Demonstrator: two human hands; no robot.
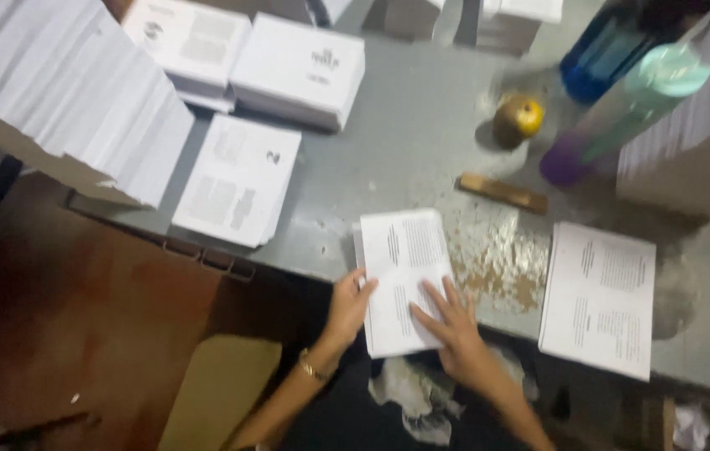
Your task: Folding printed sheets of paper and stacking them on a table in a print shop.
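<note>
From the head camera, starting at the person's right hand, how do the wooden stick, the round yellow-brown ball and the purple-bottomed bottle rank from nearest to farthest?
Measured from the right hand, which rests flat on the printed sheets:
1. Wooden stick, lying on the table just beyond the hand, slightly to its right.
2. Round ball, farther back, above the stick.
3. Purple-bottomed bottle, lying tilted at the far right.
</note>
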